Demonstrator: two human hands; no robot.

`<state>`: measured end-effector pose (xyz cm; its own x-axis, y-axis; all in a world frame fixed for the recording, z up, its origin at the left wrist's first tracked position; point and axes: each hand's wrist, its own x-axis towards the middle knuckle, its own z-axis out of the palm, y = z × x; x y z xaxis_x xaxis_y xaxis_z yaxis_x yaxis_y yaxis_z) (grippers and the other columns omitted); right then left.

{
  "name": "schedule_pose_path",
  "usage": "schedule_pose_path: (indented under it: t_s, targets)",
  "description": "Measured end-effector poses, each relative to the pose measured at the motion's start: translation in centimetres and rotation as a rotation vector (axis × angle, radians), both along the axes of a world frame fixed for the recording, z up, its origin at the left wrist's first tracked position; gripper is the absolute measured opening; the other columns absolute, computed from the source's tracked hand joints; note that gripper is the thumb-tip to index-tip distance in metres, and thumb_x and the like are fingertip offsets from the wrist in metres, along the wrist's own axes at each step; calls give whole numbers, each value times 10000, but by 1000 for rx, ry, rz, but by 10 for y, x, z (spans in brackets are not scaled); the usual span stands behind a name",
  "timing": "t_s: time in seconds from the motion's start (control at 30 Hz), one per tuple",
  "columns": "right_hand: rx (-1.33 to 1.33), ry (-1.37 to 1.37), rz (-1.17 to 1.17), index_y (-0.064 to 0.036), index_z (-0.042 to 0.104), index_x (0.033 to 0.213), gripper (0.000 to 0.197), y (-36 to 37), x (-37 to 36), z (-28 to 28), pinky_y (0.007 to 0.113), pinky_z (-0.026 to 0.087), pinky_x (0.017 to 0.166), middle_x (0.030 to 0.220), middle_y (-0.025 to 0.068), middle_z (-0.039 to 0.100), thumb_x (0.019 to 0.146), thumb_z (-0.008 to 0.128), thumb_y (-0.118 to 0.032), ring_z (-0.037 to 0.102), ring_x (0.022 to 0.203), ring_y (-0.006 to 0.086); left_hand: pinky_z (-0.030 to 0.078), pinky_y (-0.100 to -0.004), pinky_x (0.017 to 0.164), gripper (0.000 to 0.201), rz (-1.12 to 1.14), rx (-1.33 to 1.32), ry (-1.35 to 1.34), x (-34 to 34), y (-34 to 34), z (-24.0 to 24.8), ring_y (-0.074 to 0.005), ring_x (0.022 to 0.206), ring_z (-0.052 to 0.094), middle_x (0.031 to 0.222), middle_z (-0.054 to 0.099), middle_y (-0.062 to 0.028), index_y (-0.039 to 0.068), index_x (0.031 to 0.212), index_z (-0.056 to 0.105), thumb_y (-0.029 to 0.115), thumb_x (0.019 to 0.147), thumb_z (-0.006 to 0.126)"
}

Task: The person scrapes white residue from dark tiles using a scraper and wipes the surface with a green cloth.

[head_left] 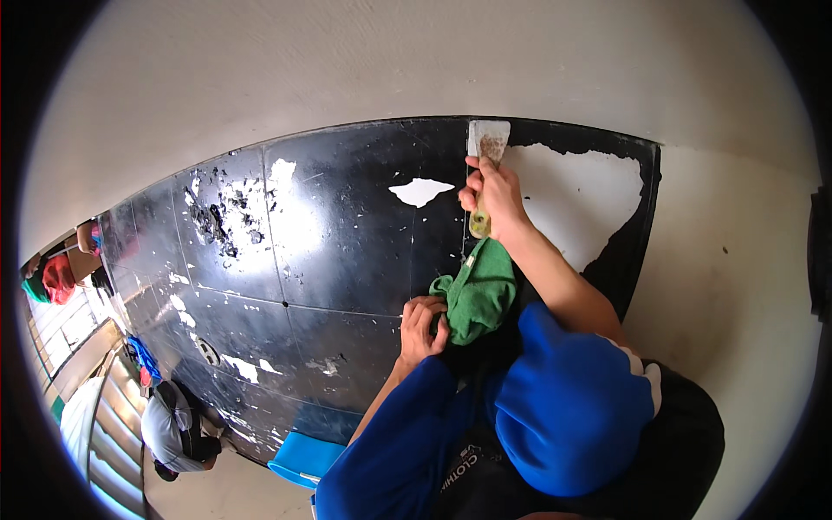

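My right hand (500, 192) is wrapped round the yellowish handle of a scraper (491, 139). The scraper's wide, stained blade lies against the far edge of a large black surface (364, 260). Right beside it, a big pale patch (563, 191) shows where the black layer is gone, with ragged edges. Nearer to me, my left hand (422, 328) has its fingers curled on a bunched green cloth (481, 299), which rests on the black surface just below the scraper's handle.
Smaller white patches and flaked bits (230, 212) mark the black surface to the left. A blue chair (305, 458) stands at its near side. Another person (173, 425) is bent over at the lower left, by a stair-like railing. A pale wall (416, 61) runs along the far edge.
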<state>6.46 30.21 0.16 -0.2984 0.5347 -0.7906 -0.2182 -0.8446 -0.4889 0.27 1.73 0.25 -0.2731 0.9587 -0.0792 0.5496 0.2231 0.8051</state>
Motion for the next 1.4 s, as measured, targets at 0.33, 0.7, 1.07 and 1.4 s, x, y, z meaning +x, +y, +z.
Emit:
schedule_pose_path:
  t_s: [0.33, 0.7, 1.07, 1.4]
  targets:
    - [-62, 84, -97, 9, 504, 1206, 305, 4, -15, -1, 332, 349, 472, 687, 13, 413, 1113, 420, -269, 435, 494, 170, 480, -433, 924, 256, -8, -4, 12, -5, 1, -2, -343, 1043, 614, 1089, 682, -115, 40, 1019, 664, 1, 767, 669]
    - [-26, 78, -53, 0, 512, 1171, 295, -6, -5, -7, 327, 343, 464, 681, 14, 420, 1109, 437, -279, 435, 473, 167, 483, -431, 938, 252, 3, 6, 28, -4, -3, -3, -346, 1044, 613, 1088, 679, -120, 42, 1014, 661, 1, 765, 667]
    - [-35, 77, -80, 4, 508, 1164, 286, 3, -10, -7, 329, 343, 463, 678, 13, 407, 1111, 434, -267, 441, 501, 168, 480, -437, 946, 243, 1, 13, 17, -3, 1, -5, -340, 1020, 620, 1064, 688, -126, 33, 994, 661, 3, 753, 648]
    - [-16, 80, -24, 9, 501, 1179, 289, -1, -5, -7, 328, 351, 473, 684, 15, 423, 1110, 436, -264, 438, 495, 167, 473, -437, 943, 225, 5, 6, 6, -2, 0, -5, -340, 1020, 612, 1069, 686, -122, 36, 980, 656, 2, 758, 649]
